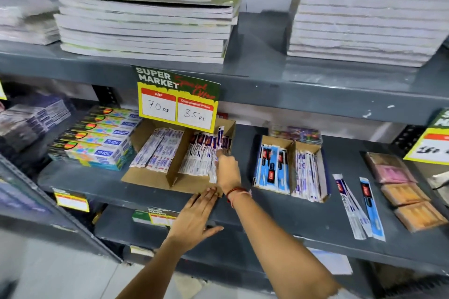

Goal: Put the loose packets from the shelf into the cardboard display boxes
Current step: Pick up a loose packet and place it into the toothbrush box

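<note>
Both forearms bare, no sleeves in view. Left hand [194, 218]: nothing worn, no rings seen. Right hand [228, 172]: red thread band [237, 192] w/ pale strands round the wrist. Nails short, unpainted.

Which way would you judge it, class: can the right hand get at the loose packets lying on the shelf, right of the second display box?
Probably yes. The loose packets lie flat on bare shelf with nothing over them, though the right hand is now at the left display box.
</note>
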A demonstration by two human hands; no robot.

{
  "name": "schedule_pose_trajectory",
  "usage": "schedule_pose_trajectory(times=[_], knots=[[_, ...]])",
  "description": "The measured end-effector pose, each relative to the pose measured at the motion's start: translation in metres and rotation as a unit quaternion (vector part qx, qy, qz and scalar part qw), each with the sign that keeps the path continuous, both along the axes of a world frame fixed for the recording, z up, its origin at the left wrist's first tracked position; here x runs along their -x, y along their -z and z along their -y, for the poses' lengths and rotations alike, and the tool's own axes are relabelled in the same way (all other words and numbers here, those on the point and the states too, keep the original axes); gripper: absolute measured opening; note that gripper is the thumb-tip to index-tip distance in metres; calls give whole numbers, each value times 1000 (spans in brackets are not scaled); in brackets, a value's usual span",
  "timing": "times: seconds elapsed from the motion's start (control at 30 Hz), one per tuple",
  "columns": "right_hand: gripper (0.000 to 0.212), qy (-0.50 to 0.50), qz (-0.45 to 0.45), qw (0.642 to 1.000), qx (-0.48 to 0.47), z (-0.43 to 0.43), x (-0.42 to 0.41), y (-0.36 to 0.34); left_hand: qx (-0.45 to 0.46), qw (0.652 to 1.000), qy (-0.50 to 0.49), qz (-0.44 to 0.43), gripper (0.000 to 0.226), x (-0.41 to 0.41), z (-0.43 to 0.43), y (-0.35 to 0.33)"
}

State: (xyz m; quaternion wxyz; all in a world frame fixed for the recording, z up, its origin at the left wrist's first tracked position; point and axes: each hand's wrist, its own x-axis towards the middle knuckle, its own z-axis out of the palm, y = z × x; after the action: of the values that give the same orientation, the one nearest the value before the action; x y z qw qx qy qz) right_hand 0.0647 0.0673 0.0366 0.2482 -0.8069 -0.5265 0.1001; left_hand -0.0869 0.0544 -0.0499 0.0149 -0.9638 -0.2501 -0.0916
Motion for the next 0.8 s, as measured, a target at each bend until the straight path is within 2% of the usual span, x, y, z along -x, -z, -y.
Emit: schedule_pose_trajectory(times=[0.17, 0.6, 0.7, 0.8], knots=[[33, -23, 92, 992, 77, -7, 5, -3, 0, 1000, 0, 1, 79, -1, -1, 2], [32, -37, 158, 979, 123, -12, 3, -5, 3, 1000, -10, -11, 77, -1, 5, -8], [34, -37, 142, 983, 107, -2, 0, -12, 4, 1000, -11, -18, 79, -1, 7, -12], [36, -52, 125, 990, 40, 20, -8, -11, 3, 999, -14, -37, 81, 0, 7, -14]])
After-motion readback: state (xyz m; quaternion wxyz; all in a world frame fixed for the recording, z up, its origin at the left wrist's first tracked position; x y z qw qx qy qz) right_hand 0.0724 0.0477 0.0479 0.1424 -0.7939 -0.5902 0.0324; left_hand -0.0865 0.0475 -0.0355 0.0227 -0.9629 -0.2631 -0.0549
